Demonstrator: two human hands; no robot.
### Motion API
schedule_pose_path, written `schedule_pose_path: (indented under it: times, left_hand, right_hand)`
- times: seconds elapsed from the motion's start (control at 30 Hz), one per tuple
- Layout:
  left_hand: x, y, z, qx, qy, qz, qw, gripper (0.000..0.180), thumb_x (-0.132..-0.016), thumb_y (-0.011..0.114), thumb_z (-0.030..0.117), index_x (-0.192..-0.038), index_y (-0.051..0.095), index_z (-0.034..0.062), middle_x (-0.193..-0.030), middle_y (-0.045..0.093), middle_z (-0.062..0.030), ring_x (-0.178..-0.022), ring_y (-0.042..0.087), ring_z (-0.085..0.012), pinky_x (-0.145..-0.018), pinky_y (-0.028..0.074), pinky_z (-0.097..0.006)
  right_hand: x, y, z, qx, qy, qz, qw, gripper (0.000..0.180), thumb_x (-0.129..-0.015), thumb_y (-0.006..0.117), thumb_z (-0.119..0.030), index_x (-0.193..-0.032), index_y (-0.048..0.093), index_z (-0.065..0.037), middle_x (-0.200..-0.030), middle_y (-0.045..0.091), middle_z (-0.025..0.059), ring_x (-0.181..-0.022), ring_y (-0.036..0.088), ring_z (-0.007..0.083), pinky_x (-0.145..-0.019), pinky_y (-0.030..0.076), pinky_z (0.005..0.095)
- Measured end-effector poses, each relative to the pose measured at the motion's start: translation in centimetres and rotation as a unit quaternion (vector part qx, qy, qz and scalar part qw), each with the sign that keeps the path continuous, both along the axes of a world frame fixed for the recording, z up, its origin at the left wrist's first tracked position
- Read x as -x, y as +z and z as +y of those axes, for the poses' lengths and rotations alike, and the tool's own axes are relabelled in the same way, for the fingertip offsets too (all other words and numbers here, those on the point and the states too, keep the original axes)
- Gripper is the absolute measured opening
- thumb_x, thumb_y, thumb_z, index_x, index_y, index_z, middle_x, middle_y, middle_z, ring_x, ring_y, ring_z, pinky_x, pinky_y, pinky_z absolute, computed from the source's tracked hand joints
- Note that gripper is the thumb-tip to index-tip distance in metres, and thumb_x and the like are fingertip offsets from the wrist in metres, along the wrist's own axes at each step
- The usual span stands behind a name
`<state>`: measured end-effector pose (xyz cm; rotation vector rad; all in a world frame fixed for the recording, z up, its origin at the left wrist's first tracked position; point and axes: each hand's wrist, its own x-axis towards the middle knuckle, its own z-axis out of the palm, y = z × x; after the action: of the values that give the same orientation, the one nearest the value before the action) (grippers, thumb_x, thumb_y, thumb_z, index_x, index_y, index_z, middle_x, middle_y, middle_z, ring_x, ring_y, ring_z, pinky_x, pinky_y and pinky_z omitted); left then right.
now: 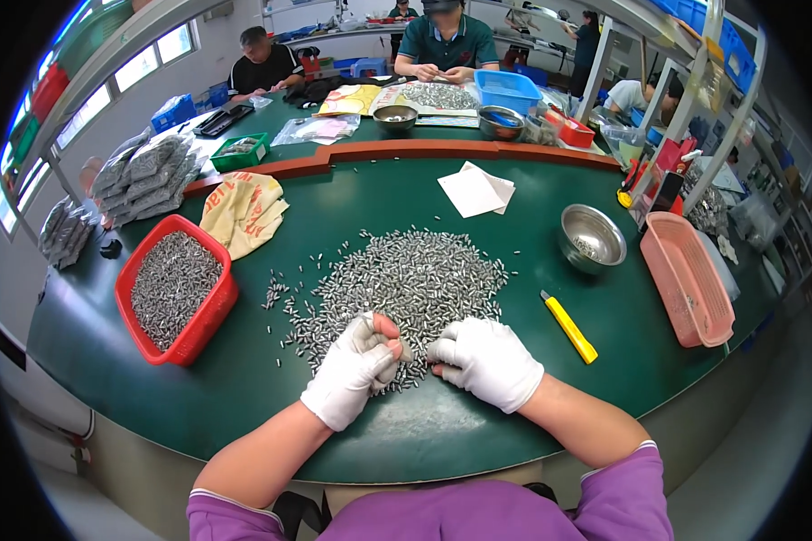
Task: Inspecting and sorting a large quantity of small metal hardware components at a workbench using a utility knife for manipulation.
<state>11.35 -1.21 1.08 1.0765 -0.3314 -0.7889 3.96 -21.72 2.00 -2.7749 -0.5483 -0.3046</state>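
A wide heap of small silvery metal pins (415,275) lies spread on the green tabletop (352,455). My left hand (352,371), in a white glove with bare fingertips showing, is at the heap's near edge. Its thumb and fingers are pinched together; what lies between them is too small to make out. Just across from it, my gloved right hand (492,362) rests on the near right part of the heap. Those fingers are curled inward and partly hidden, and I cannot make out what they hold. A narrow gap separates the two hands.
A red basket (221,302) full of pins stands left, beside a crumpled yellowish cloth bag (244,215). To the right are a yellow utility knife (570,329), a steel bowl (595,257) and a pink basket (690,279). White paper (471,192) lies behind the heap. Co-workers sit beyond a reddish-brown ledge (460,147).
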Motion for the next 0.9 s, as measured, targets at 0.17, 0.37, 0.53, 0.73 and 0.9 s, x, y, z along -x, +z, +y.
schedule_pose_path:
  times: [0.17, 0.37, 0.53, 0.73, 0.9]
  left_hand:
    - [-0.1, -0.2, 0.0, 0.008, -0.009, 0.008, 1.000, 0.016, -0.093, 0.060, 0.012, -0.102, 0.047, 0.0134, -0.086, 0.062, -0.0052, -0.055, 0.039, -0.0048, -0.047, 0.029, -0.019]
    - [0.0, -0.2, 0.0, 0.019, -0.007, 0.025, 0.999, 0.018, -0.092, 0.062, 0.011, -0.102, 0.047, 0.0137, -0.085, 0.062, -0.0053, -0.055, 0.038, -0.0048, -0.047, 0.029, -0.020]
    - [0.0, -0.4, 0.0, 0.030, -0.008, 0.024, 0.999, 0.018, -0.092, 0.063, 0.012, -0.100, 0.046, 0.0136, -0.085, 0.062, -0.0055, -0.055, 0.038, -0.0047, -0.047, 0.029, -0.020]
    - [0.2, 0.1, 0.1, 0.020, -0.011, 0.023, 0.999, 0.020, -0.091, 0.064, 0.014, -0.104, 0.048, 0.0121, -0.086, 0.061, -0.0052, -0.057, 0.038, -0.0046, -0.050, 0.031, -0.019]
    - [0.3, -0.3, 0.1, 0.020, -0.014, 0.027, 0.999, 0.021, -0.091, 0.064, 0.014, -0.105, 0.049, 0.0116, -0.087, 0.060, -0.0046, -0.058, 0.038, -0.0045, -0.052, 0.032, -0.018]
  right_hand:
    - [0.0, -0.2, -0.1, 0.004, -0.004, -0.005, 1.000, 0.015, -0.079, 0.069, -0.023, -0.090, 0.066, -0.014, -0.082, 0.059, 0.0054, -0.079, 0.060, 0.0272, -0.068, 0.051, 0.0395]
    - [0.0, -0.4, 0.0, 0.005, -0.011, -0.020, 1.000, 0.016, -0.079, 0.070, -0.024, -0.090, 0.066, -0.013, -0.082, 0.059, 0.0056, -0.079, 0.060, 0.0271, -0.067, 0.050, 0.0400]
    - [0.1, -0.4, -0.1, 0.001, -0.034, -0.018, 0.999, 0.017, -0.078, 0.071, -0.025, -0.088, 0.066, -0.012, -0.082, 0.059, 0.0063, -0.079, 0.061, 0.0276, -0.067, 0.050, 0.0406]
    - [0.4, 0.7, -0.2, -0.007, -0.054, 0.009, 0.998, 0.017, -0.079, 0.071, -0.026, -0.088, 0.066, -0.012, -0.083, 0.060, 0.0070, -0.080, 0.062, 0.0283, -0.068, 0.051, 0.0408]
    - [0.5, 0.6, -1.1, -0.008, -0.048, 0.054, 0.997, 0.014, -0.080, 0.069, -0.023, -0.088, 0.067, -0.012, -0.083, 0.061, 0.0071, -0.081, 0.062, 0.0282, -0.068, 0.051, 0.0412]
